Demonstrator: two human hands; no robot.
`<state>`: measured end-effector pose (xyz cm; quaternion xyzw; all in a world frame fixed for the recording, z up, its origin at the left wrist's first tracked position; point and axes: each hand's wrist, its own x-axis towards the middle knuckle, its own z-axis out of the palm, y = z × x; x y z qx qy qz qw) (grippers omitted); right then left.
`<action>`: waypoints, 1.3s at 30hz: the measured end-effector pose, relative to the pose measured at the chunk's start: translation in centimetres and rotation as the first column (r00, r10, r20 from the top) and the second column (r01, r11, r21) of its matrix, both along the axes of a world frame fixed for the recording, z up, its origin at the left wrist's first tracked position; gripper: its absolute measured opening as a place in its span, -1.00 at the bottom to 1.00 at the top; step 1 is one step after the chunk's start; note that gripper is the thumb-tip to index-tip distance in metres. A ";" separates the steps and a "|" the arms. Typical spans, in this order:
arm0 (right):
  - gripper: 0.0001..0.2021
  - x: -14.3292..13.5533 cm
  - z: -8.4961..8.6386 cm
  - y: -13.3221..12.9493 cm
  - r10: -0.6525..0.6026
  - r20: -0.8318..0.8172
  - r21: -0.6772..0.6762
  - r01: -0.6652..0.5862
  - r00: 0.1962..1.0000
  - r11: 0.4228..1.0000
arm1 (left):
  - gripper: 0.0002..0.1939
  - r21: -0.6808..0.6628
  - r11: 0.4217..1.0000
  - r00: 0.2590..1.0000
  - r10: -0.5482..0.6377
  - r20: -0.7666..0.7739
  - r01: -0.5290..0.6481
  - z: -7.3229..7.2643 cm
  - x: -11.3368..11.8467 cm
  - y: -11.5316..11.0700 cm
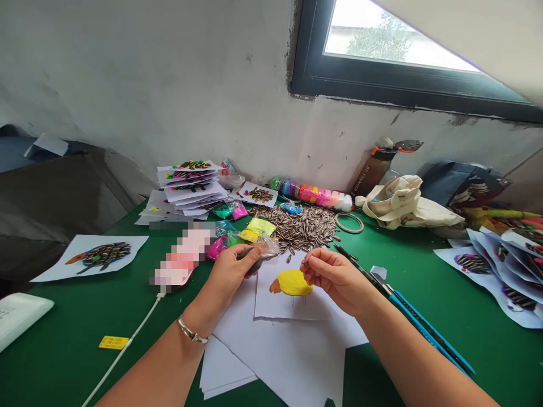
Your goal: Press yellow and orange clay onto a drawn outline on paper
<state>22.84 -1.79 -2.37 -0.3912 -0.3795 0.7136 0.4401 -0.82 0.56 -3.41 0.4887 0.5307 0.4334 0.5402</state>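
Clearly the left hand is pinched shut on a small clear plastic bag of dark clay, thumb and forefinger closed on its crumpled mouth just above the paper sheet. The right hand has its fingertips drawn narrowly together as if nipping a tiny bit of something; what lies between them is too small to tell. Between the hands, on the sheet, sits the yellow clay bird with an orange beak.

The bag looks thin, light and slippery, likely to slide or tear if pulled hard; its bunched neck seems the safest hold. The clay bird is probably soft and would dent under a firm press, so light touches at its edge would suit it. The sheet is limp and rests on a loose stack of paper, so it may shift.

Just beyond lies a pile of sunflower seeds, easily scattered. Blue-handled scissors lie close by the right forearm. A white cable runs left of the left arm. Open green table lies to the left
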 end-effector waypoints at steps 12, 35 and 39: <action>-0.72 0.0 0.3 -0.1 0.025 -0.058 0.020 -0.024 0.998 1.000 | -0.50 0.123 0.992 0.946 0.032 -0.323 0.008 -0.1 -0.9 0.4; -0.71 -1.6 0.9 -1.4 0.027 -0.093 0.039 -0.023 0.995 0.999 | -0.62 0.665 0.746 0.773 0.401 -0.491 0.034 1.8 -0.4 -2.2; -0.69 -2.9 0.7 -2.1 0.050 0.059 0.147 -0.058 0.997 0.987 | -0.60 0.146 0.977 0.986 -0.141 -0.091 0.153 2.6 1.8 -4.2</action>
